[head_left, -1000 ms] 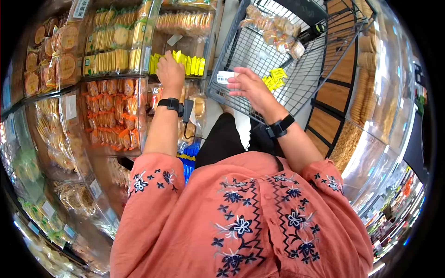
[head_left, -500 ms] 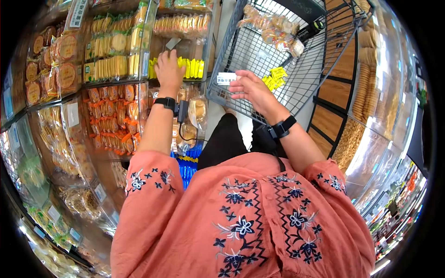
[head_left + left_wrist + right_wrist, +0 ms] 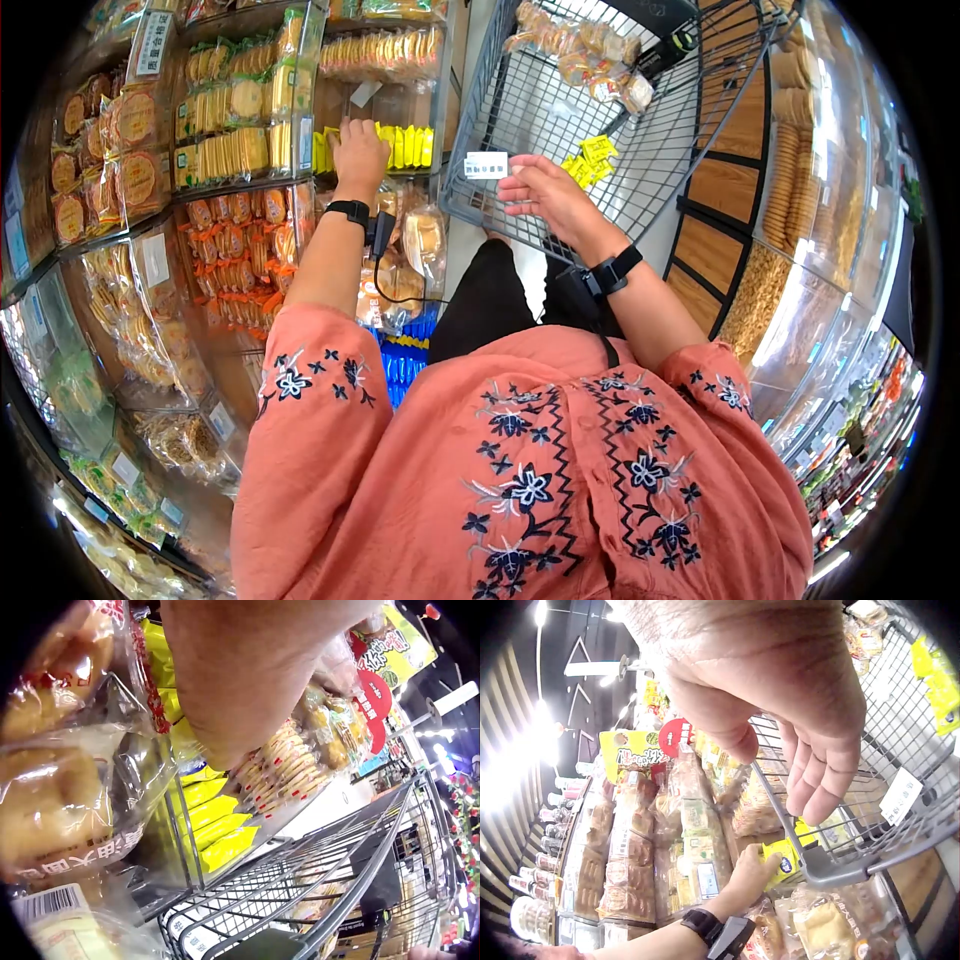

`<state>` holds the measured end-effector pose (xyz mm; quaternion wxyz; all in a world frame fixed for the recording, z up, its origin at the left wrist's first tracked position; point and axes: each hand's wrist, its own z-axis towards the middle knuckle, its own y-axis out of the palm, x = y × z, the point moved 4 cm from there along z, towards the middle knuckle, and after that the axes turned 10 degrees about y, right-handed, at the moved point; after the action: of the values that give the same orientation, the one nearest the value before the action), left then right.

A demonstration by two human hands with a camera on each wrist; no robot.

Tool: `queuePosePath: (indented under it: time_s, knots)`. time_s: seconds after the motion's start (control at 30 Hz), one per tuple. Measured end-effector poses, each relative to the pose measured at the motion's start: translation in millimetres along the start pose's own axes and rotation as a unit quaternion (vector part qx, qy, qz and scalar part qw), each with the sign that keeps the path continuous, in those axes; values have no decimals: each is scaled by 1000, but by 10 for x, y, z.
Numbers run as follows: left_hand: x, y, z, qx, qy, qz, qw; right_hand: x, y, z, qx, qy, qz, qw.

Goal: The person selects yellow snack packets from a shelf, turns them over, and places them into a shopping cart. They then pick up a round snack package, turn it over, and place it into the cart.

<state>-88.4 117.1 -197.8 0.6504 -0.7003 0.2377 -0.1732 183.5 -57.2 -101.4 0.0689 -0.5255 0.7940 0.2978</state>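
My left hand [image 3: 360, 158] reaches into a shelf bin on the left. Its fingers curl at a row of yellow packets [image 3: 408, 147]. In the right wrist view the thumb and fingers pinch the edge of one yellow packet [image 3: 783, 864], its printed face tilted outward. The left wrist view shows mostly the palm side, with the fingertips hidden. Over the near side of the shopping cart [image 3: 462, 205] hangs my right hand [image 3: 552, 198], fingers relaxed and holding nothing. A white label [image 3: 901, 795] on the cart lies beyond it.
Inside the cart lie yellow packets [image 3: 592, 162], bagged baked snacks [image 3: 585, 62] and a black item [image 3: 668, 55]. Wrapped buns [image 3: 424, 240] sit below the yellow row, round crackers [image 3: 382, 52] behind it. Orange-wrapped snacks [image 3: 232, 262] fill a bin to the left.
The left hand's spread fingers have drawn in and curled on the yellow packets. My right hand keeps nearly the same place by the cart's edge. The view has shifted slightly.
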Motion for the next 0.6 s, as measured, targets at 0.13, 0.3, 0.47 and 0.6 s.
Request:
queuePosePath:
  time_s: [0.13,0.3,0.47,0.6]
  knots:
    - [20,-132,-14,30,35,-44,998,21,-58,23,-3,3,6,1000]
    - [-75,-149,-21,-18,64,-61,996,44,-145,49,-3,14,18,1000]
    - [-140,-90,-33,-11,79,-50,996,78,-229,61,-12,22,28,999]
    - [-107,-185,63,2,94,-67,993,89,-331,24,-7,19,47,999]
